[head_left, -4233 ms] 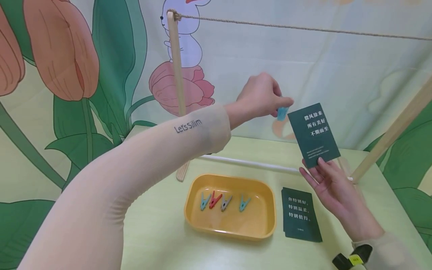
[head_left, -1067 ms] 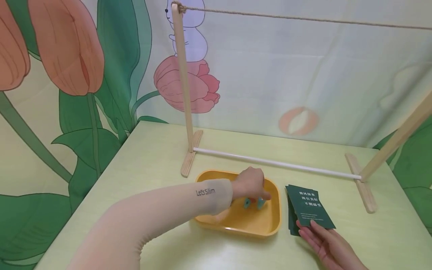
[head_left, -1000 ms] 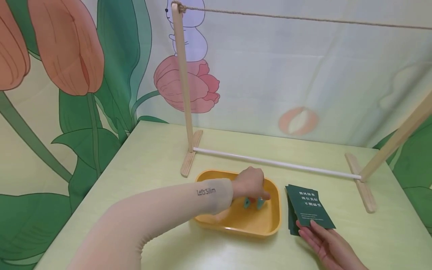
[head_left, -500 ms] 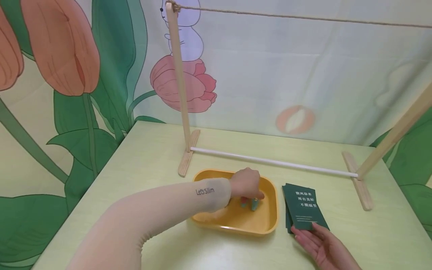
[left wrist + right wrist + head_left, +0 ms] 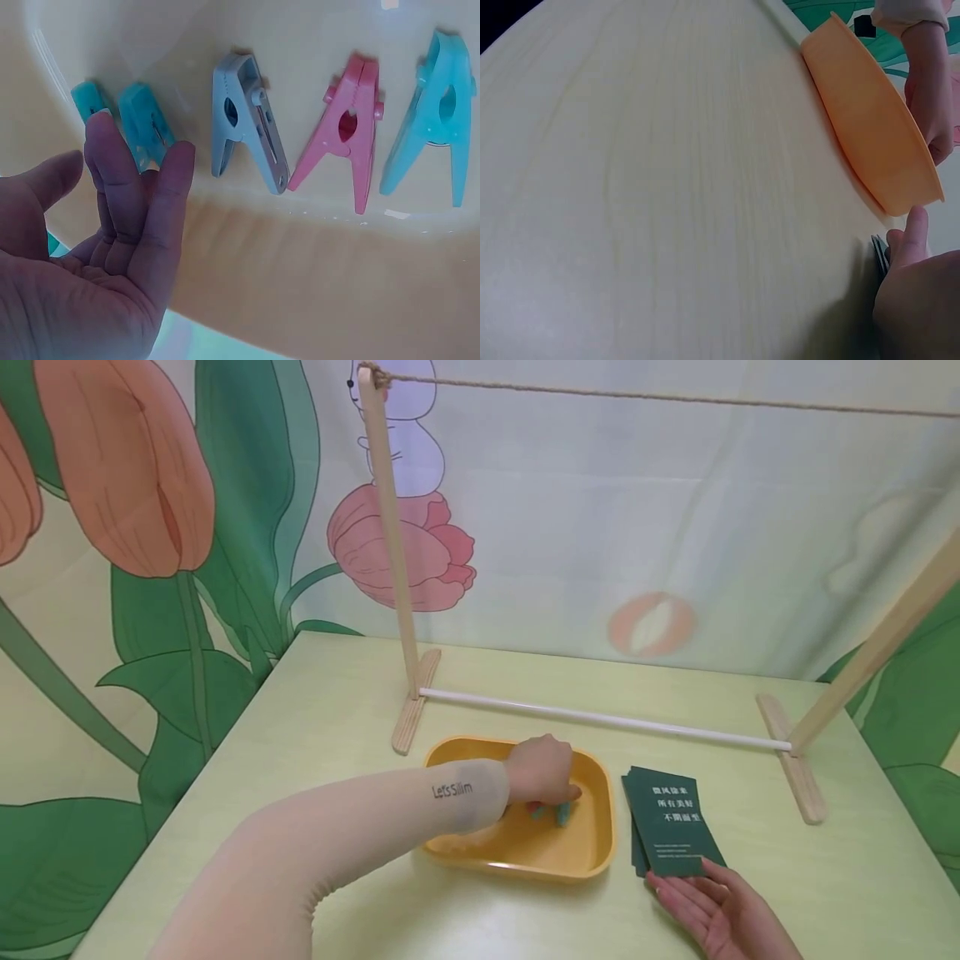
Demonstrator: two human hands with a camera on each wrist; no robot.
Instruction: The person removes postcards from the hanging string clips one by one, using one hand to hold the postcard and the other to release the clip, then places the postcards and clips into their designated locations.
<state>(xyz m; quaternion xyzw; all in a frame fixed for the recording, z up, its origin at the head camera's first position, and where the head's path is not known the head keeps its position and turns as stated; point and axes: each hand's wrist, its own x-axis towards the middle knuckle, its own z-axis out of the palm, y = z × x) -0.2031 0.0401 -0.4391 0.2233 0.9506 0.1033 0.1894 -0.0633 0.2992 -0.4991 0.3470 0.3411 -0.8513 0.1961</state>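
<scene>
My left hand (image 5: 542, 770) reaches into the yellow tray (image 5: 517, 868). In the left wrist view its thumb stands apart from the fingers, with fingertips close to teal clothespin parts (image 5: 142, 120); whether these belong to one clothespin or two I cannot tell. A grey clothespin (image 5: 241, 112), a pink clothespin (image 5: 352, 124) and another teal clothespin (image 5: 442, 105) lie in a row beside them. At the right, my right hand (image 5: 731, 914) rests palm up by the lower edge of a dark green card (image 5: 675, 827), its thumb touching the card's corner. That card lies over other green cards (image 5: 636, 843).
Behind the tray stands a wooden frame with a left post (image 5: 393, 543), a right post (image 5: 870, 660) and a white crossbar (image 5: 600, 717). Twine (image 5: 637, 395) runs across the top. A printed cloth (image 5: 555, 543) hangs behind the pale table (image 5: 300, 718).
Since the oldest frame, the raised card has come down onto the others and the clothespin has gone from midair into the tray with my left hand. Lately my right fingers have loosened from the card.
</scene>
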